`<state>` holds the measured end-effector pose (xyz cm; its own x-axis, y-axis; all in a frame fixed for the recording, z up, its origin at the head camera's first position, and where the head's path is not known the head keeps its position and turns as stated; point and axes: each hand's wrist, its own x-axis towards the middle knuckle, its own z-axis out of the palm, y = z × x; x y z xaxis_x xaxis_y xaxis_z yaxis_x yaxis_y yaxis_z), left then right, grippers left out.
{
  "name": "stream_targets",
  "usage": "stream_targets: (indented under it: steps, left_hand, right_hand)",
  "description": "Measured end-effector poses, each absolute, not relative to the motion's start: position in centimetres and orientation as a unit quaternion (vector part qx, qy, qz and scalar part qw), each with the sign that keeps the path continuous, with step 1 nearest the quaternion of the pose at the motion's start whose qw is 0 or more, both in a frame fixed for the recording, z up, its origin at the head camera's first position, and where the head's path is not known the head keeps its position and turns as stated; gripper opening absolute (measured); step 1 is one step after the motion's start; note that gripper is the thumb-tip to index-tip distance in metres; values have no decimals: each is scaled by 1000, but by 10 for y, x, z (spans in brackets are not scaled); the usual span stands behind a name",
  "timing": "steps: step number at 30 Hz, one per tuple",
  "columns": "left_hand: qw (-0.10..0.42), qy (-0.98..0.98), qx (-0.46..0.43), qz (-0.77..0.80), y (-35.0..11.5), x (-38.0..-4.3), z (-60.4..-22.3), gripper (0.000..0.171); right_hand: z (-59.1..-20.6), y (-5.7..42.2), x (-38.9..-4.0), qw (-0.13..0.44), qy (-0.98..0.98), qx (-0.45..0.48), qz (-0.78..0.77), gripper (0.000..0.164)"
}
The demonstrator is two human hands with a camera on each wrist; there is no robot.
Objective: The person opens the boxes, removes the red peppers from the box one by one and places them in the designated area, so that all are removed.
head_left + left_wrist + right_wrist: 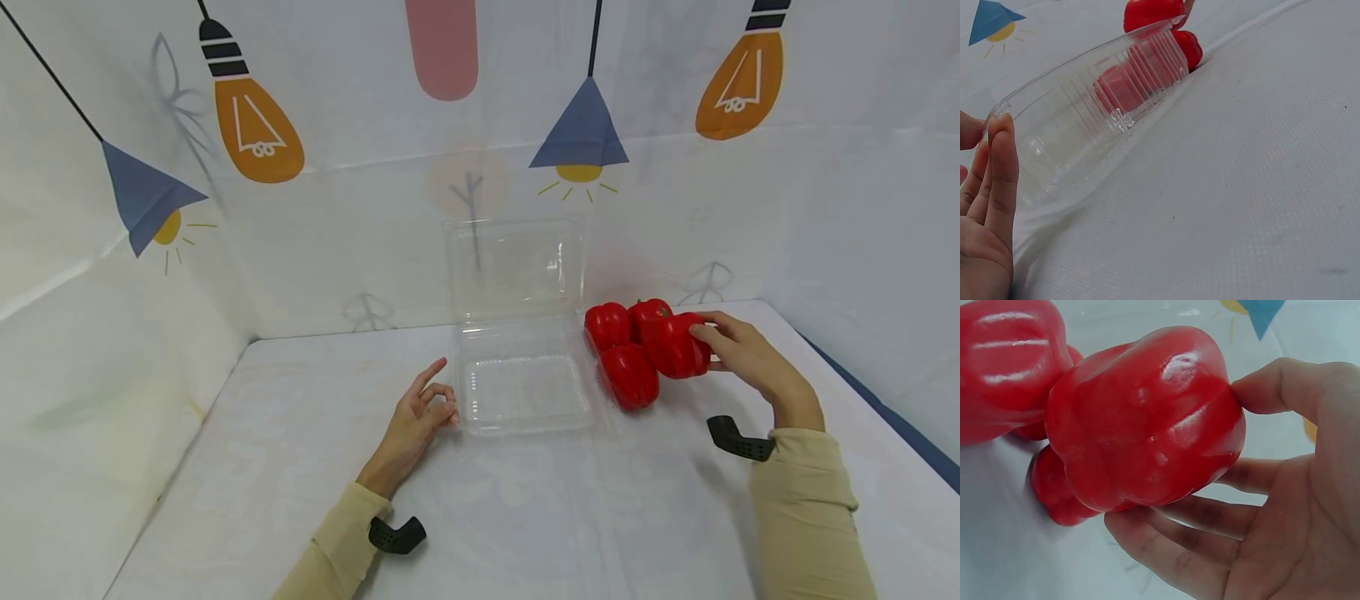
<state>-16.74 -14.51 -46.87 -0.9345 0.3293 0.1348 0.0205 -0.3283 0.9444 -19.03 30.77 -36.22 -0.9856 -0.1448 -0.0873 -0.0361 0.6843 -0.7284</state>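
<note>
A clear plastic clamshell box (528,392) lies with its lid (517,271) raised against the back wall. My left hand (408,429) pinches the box's left rim between thumb and fingers, as the left wrist view also shows. To the right of the box, my right hand (750,358) grips a red bell pepper (1147,419), thumb on one side and fingers curled beneath. Three more red bell peppers cluster beside it: a front one (630,379), a left one (606,325) and a back one (648,312). Through the clear wall (1075,122), red peppers show in the left wrist view.
A white cloth covers the table (480,508). Behind it hangs a pale curtain (360,233) printed with lamps and bulbs, and a similar sheet (90,333) closes the left side. Black curved pieces (397,535) sit at both wrists.
</note>
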Motion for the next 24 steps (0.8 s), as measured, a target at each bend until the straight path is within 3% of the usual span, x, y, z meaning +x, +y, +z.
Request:
stream_targets:
  steps: [24]
  left_hand:
    - [108, 567, 140, 805, -145, -166, -468, 73]
  right_hand:
    - [-380, 325, -199, 123, 907, -32, -401, 61]
